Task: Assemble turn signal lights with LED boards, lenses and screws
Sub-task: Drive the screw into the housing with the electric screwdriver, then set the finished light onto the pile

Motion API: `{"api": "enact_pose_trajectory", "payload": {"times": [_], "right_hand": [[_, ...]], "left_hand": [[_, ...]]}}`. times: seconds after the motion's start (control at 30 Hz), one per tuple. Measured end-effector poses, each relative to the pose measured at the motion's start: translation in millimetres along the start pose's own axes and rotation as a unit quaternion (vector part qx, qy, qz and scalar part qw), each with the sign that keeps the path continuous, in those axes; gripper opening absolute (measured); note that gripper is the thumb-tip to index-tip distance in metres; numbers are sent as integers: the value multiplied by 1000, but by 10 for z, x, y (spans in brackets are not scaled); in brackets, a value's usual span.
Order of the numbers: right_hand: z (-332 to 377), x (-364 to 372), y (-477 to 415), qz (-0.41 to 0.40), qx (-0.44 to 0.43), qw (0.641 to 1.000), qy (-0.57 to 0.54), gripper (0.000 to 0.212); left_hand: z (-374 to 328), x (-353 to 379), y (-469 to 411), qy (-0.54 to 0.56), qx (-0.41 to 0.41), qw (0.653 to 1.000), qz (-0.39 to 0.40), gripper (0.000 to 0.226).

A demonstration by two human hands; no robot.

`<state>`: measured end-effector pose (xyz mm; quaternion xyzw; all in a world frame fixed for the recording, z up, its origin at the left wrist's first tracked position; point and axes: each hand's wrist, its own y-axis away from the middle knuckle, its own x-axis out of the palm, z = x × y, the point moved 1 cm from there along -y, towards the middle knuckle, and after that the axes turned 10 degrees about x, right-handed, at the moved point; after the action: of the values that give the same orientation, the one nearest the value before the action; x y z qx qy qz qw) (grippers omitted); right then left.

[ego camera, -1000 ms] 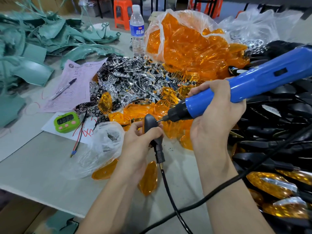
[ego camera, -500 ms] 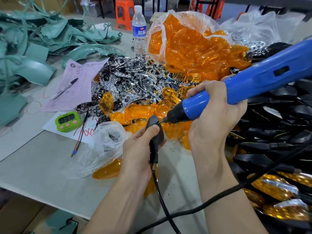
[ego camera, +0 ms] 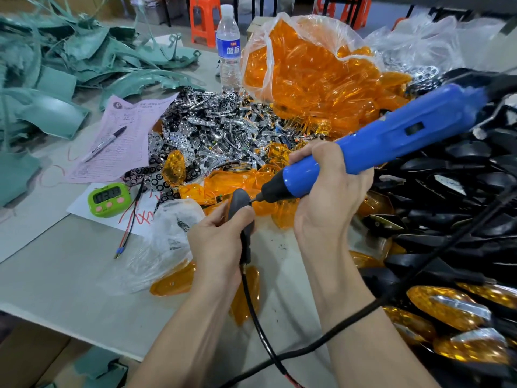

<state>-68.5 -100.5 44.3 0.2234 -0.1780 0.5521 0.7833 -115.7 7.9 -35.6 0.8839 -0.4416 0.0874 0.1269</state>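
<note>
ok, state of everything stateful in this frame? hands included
left hand, grips the turn signal housing
right hand, grips the electric screwdriver
turn signal housing, held upright in hand
electric screwdriver, bit tip on the housing; running or not, cannot tell
bag of orange lenses, open, full
water bottle, upright, capped
timer, face up, digits showing
marker, lying on the pink form

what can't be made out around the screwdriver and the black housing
Head view only.
Screw under the blue screwdriver: too small, lost against the black housing.
Housing's front face: turned away, covered by the left hand.
Screwdriver's rear end: blurred, running off the right edge.
</note>
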Motion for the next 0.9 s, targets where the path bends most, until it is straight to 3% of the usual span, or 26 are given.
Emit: {"api": "enact_pose_trajectory", "payload": {"times": [0.13, 0.2, 0.43, 0.6, 0.7, 0.77, 0.83, 0.9], "right_hand": [[-17, -48, -76, -13, -23, 996, -85, 17], [-41, -104, -105, -21, 11, 991, -133, 11], [-31, -184, -202, -45, 100, 977, -185, 12], [193, -282, -376, -68, 82, 985, -134, 22], [264, -309, -484, -31, 105, 992, 66, 27], [217, -304, -533, 10, 132, 944, 303, 35], [118, -265, -541, 40, 117, 820, 559, 49], [-27, -221, -523, 56, 77, 688, 719, 62]], "left_hand": [[-19, -10, -4, -51, 65, 996, -27, 32], [-66, -6, -8, -78, 106, 991, -20, 36], [-203, 2, -163, -127, 150, 980, 25, 34], [-458, -193, -403, -64, 99, 992, -46, 27], [-662, -283, -511, -43, 99, 993, -38, 25], [-798, -279, -523, -23, 106, 994, -14, 21], [-932, -255, -484, -19, 140, 990, 17, 24], [-1042, -222, -424, -45, 189, 980, 43, 27]]}}
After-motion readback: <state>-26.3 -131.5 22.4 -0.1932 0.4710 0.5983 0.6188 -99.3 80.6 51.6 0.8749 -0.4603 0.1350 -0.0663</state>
